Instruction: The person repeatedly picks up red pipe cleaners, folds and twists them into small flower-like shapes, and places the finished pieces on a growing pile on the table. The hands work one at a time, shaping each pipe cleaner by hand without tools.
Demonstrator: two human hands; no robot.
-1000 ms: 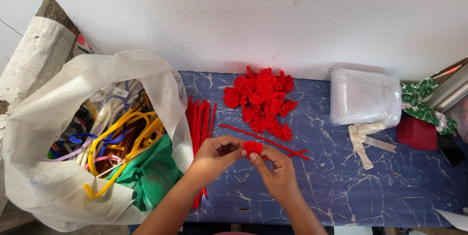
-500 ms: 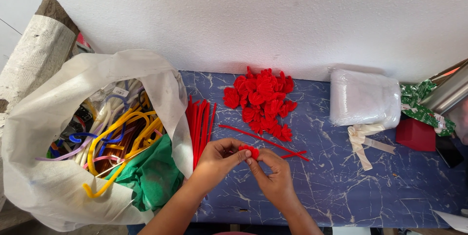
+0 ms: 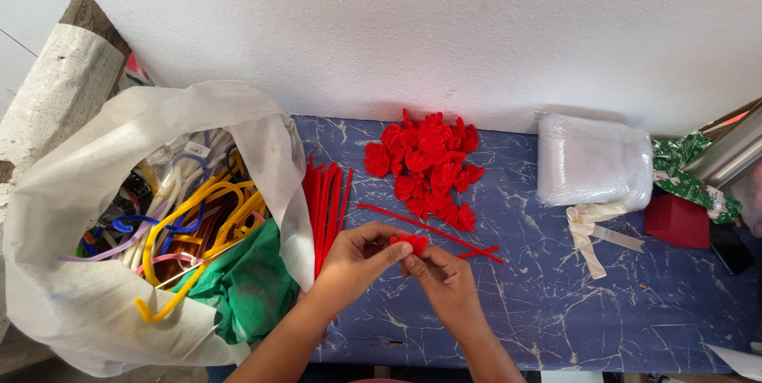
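1. Head view: both hands meet over the front middle of the blue marbled surface (image 3: 556,304). The left hand (image 3: 357,260) and right hand (image 3: 446,284) each pinch a small red pipe-cleaner piece (image 3: 413,242) between fingertips, closed on it from either side.
2. Behind it, toward the back edge, lies a pile of finished red pieces (image 3: 427,165); straight red pipe cleaners (image 3: 325,204) lie beside a white bag (image 3: 71,304) at the left edge.
3. Risk, as I judge it: the small piece could slip from the fingertips or unbend if squeezed unevenly, and a forearm could brush the loose red stem (image 3: 444,234) lying just behind the hands.
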